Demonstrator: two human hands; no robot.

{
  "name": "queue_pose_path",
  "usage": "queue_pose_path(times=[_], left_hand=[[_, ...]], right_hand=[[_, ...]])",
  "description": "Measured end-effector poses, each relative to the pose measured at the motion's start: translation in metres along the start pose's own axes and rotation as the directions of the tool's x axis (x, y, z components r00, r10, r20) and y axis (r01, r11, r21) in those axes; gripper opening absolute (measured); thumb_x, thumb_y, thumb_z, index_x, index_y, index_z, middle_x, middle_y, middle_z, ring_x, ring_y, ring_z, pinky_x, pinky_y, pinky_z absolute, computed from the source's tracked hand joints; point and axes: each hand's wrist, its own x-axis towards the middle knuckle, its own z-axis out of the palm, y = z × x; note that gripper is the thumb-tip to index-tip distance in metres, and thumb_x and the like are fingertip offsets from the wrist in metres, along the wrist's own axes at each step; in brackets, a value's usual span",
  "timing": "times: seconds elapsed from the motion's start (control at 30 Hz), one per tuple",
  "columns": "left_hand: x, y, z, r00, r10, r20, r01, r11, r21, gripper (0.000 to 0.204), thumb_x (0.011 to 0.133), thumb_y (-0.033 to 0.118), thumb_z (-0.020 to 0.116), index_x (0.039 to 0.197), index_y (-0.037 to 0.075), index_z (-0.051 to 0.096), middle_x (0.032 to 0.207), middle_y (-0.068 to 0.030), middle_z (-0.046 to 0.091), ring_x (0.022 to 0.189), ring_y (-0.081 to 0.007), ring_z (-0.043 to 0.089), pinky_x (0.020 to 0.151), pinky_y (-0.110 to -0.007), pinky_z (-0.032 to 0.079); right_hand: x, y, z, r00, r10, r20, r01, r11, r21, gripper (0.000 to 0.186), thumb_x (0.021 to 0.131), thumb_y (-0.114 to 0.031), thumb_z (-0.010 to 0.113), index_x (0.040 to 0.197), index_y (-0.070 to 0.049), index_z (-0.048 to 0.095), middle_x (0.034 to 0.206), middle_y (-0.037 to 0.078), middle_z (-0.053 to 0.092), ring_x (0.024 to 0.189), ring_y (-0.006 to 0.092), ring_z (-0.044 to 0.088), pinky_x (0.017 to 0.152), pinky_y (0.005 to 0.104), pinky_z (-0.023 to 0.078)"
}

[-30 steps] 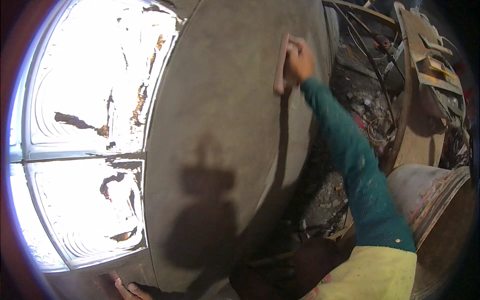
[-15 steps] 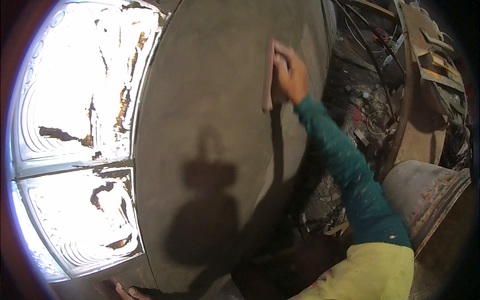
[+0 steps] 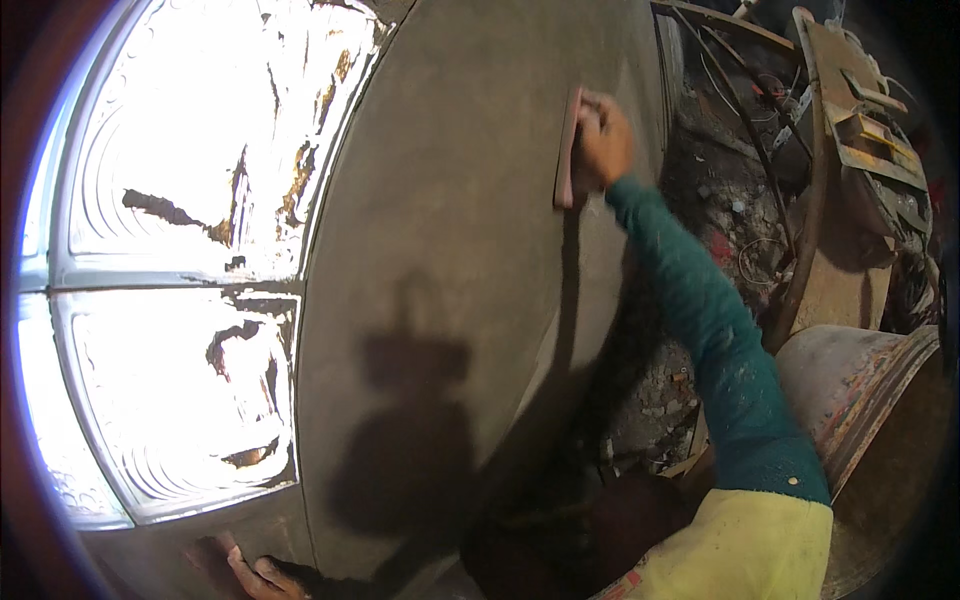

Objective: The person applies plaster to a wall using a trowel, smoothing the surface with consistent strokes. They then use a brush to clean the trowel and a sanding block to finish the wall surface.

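My right hand (image 3: 604, 138) grips a flat plastering float (image 3: 567, 148) and presses it flat against a smooth grey plastered wall (image 3: 450, 260), high up near the wall's right edge. The arm in a teal sleeve reaches up from the lower right. My left hand (image 3: 252, 573) rests with fingers spread on the wall's lower edge at the bottom of the view, holding nothing. A head-shaped shadow falls on the plaster below the float.
A bright window (image 3: 170, 260) with a grey frame and patterned glass fills the left. To the right lie rubble and loose wires (image 3: 740, 200), wooden planks (image 3: 850, 130) and a large plaster-stained drum (image 3: 870, 400).
My right hand slid the float a little left and down the wall and then back up. The left hand stayed at the bottom edge.
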Motion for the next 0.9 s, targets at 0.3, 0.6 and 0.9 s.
queue_pose_path(times=[0.3,0.6,0.9], left_hand=[[0.003,-0.022,-0.005,0.997,0.007,0.074,-0.014,0.995,0.103,0.044,0.103,0.033,0.057,0.129,-0.002,0.063,0.121,-0.0219,0.069,0.112,-0.0391,0.065,0.100,-0.046,0.048],[0.000,-0.018,0.008,0.979,0.202,-0.031,-0.204,0.975,-0.085,0.049,0.104,0.034,0.055,0.132,-0.006,0.060,0.127,-0.0254,0.066,0.115,-0.0412,0.063,0.100,-0.048,0.047],[0.001,-0.018,0.016,0.979,0.204,-0.019,-0.203,0.978,0.047,0.051,0.104,0.033,0.053,0.135,-0.007,0.057,0.133,-0.0279,0.063,0.122,-0.0447,0.059,0.105,-0.050,0.043]], right_hand=[[-0.011,-0.099,0.009,0.866,-0.499,-0.007,0.498,0.866,-0.045,0.038,0.093,-0.025,0.059,0.127,-0.013,0.069,0.133,0.014,0.068,0.127,0.0344,0.060,0.110,0.0444,0.045],[0.079,-0.149,0.017,0.819,-0.566,-0.097,0.562,0.824,-0.068,0.035,0.094,-0.019,0.059,0.126,-0.010,0.068,0.122,0.014,0.071,0.113,0.0293,0.068,0.098,0.0417,0.051],[0.156,-0.182,-0.008,0.928,-0.360,-0.092,0.354,0.932,-0.071,0.036,0.094,-0.017,0.059,0.128,-0.005,0.067,0.121,0.015,0.072,0.112,0.0319,0.069,0.100,0.0417,0.052]])
